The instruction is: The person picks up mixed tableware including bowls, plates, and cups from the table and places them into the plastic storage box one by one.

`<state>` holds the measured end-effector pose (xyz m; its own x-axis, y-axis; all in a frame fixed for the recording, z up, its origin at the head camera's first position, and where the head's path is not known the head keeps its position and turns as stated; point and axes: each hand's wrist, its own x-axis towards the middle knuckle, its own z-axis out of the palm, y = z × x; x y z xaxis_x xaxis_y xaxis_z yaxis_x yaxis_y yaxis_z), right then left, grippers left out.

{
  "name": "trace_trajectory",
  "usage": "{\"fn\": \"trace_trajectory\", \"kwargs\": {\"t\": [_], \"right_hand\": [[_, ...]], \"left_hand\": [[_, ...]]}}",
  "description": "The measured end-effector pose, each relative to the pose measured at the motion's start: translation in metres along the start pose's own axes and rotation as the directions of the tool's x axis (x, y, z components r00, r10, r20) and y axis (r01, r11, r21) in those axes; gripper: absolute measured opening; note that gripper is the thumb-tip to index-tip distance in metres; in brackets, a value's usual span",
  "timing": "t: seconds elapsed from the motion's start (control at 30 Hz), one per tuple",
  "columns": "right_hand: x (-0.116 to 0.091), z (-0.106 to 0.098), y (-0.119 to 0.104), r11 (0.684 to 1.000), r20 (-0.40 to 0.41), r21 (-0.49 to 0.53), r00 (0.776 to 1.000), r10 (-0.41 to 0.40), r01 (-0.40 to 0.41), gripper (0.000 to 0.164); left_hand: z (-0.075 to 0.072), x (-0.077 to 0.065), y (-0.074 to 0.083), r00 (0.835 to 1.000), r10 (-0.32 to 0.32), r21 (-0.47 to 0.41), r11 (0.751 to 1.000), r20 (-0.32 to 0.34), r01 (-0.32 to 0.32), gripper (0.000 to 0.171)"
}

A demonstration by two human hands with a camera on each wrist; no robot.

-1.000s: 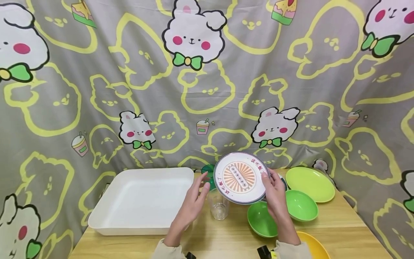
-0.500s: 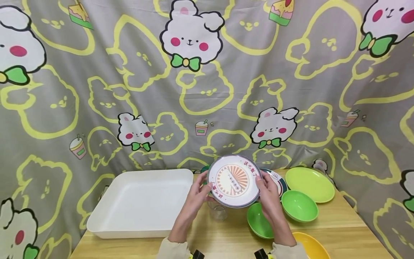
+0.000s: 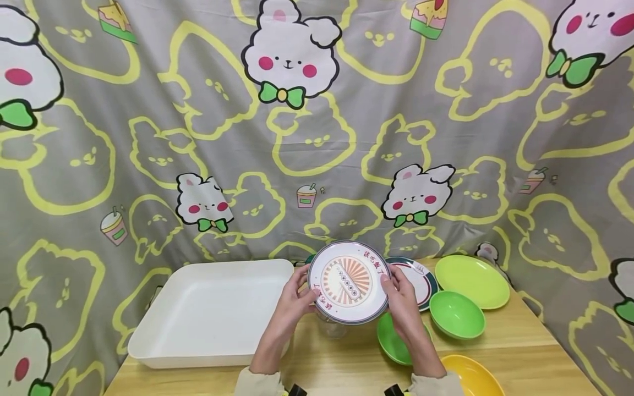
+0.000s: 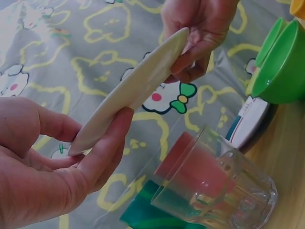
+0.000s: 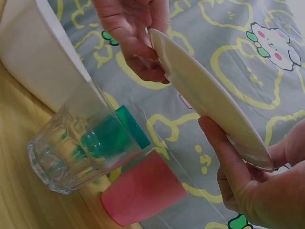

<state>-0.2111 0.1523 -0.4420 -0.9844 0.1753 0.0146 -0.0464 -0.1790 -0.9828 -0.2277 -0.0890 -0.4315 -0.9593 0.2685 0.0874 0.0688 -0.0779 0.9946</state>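
Sunburst plate [image 3: 349,281], its rim pinched in the grip of your left hand [image 3: 292,300] and right hand [image 3: 402,300], likely handles light, stiff and slick, so favour opposite edges.

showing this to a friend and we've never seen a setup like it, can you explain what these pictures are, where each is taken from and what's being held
There's no machine, just a person's bare hands. The wide picture comes from a camera worn on the head, looking forward and down. The two closer ones come from cameras worn on the wrists, so they look tilted.

The left hand and right hand hold a white printed plate by opposite edges, above the table.

In the wide view, a white tray sits on the left. On the right are a patterned plate, a yellow-green plate, one green bowl, another green bowl and a yellow dish, partly cut off. The wrist views also show a clear glass, a pink cup and a teal cup.
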Motion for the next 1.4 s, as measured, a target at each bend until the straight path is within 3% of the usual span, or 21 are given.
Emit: {"fn": "trace_trajectory", "kwargs": {"t": [0.7, 0.93, 1.17, 1.4], "right_hand": [[-0.002, -0.001, -0.006, 0.988, 0.09, -0.151, 0.996, -0.019, 0.032, 0.047], [-0.003, -0.002, -0.007, 0.991, 0.146, -0.121, 0.988, -0.046, 0.064, 0.046], [-0.005, -0.006, -0.008, 0.992, 0.189, -0.114, 0.981, -0.037, 0.06, 0.045], [-0.007, -0.009, -0.014, 0.976, 0.181, -0.204, 0.983, -0.041, 0.078, 0.041]], "left_hand": [[-0.019, 0.0, 0.004, 0.999, 0.018, 0.018, 1.0, -0.051, -0.017, 0.059], [-0.03, -0.002, 0.008, 0.994, 0.009, 0.043, 0.999, -0.11, -0.004, 0.059], [-0.039, -0.005, 0.01, 0.992, 0.007, 0.077, 0.997, -0.126, 0.002, 0.061], [-0.047, -0.007, 0.013, 0.989, 0.005, 0.099, 0.995, -0.144, 0.009, 0.059]]}}
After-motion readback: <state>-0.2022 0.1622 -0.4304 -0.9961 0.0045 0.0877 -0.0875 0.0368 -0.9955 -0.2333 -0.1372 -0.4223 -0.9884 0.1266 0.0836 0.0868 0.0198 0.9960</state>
